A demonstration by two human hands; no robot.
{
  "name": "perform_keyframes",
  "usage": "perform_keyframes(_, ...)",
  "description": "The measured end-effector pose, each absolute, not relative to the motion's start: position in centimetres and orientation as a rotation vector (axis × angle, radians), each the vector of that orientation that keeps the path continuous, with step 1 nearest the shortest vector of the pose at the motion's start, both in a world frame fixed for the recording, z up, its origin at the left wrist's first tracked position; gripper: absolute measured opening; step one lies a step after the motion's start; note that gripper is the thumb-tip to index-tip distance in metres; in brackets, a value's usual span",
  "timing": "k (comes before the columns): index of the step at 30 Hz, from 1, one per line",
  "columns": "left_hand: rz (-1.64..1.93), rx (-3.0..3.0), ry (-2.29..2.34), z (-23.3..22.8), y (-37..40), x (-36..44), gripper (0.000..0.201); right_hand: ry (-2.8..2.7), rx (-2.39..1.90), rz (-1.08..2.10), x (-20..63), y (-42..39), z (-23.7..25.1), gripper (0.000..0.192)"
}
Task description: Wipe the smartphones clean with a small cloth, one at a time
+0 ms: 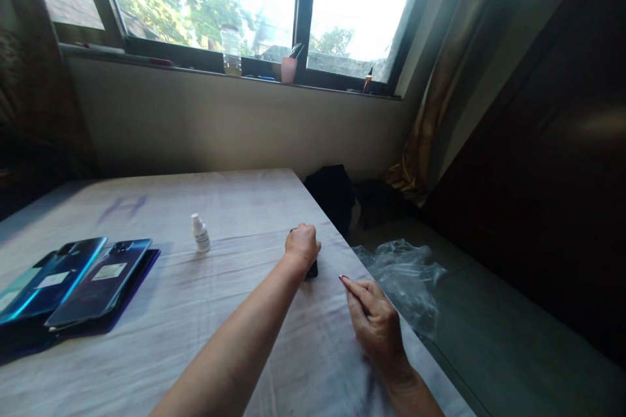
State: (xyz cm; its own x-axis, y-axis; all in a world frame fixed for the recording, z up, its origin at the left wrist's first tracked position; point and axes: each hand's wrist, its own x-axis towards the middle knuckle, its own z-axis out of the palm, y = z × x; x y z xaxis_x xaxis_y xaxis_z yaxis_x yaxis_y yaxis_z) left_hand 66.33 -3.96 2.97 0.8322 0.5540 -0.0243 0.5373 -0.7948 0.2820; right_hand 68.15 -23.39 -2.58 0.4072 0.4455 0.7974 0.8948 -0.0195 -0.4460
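Two bare hands rest on the table [235, 208], which has a pale cloth on it. All places here are told from the small white bottle [200, 232]. To its right, the left hand [302, 244] is curled tight around a small dark thing [312, 269], near the table's edge. Further right and closer to the person, the right hand [374, 322] lies flat with its fingers together, holding nothing. To the left of the bottle lie two blue phones [73, 280], side by side

Left hand [302, 244] fisted; right hand [374, 322] flat, fingers together.
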Motion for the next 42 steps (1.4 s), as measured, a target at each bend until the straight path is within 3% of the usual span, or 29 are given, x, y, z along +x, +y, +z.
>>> perform_keyframes(9, 0.113, 2.884, 0.365, -0.3, -1.7, 58.3, 0.039, -1.24, -1.649, -0.493, 68.1, -23.4, -3.0, 0.028)
perform_keyframes(18, 0.361, 2.905, 0.439, -2.0, -4.9, 59.6, 0.04, -1.344, -1.628, -0.377, 67.3, -23.3, -3.7, 0.029)
perform_keyframes(22, 0.413, 2.914, 0.417, -1.5, -4.0, 54.1, 0.037, -1.349, -1.618, -0.372, 67.5, -23.6, -4.0, 0.029)
perform_keyframes(25, 0.449, 2.919, 0.623, -0.7, -0.8, 46.5, 0.021, -1.35, -1.618, -0.361, 67.5, -23.7, -4.1, 0.029)
perform_keyframes(31, 0.546, 2.797, 1.414, 0.7, 7.7, 33.0, 0.054, -1.362, -1.614, -0.336, 67.2, -23.4, -4.3, 0.03)
perform_keyframes(35, 0.412, 2.686, 1.678, 0.0, 9.8, 31.0, 0.07, -1.376, -1.61, -0.348, 67.2, -23.3, -4.2, 0.029)
perform_keyframes(42, 0.377, 2.617, 1.883, -1.0, 9.8, 32.7, 0.07, -1.364, -1.627, -0.359, 67.1, -23.5, -4.3, 0.029)
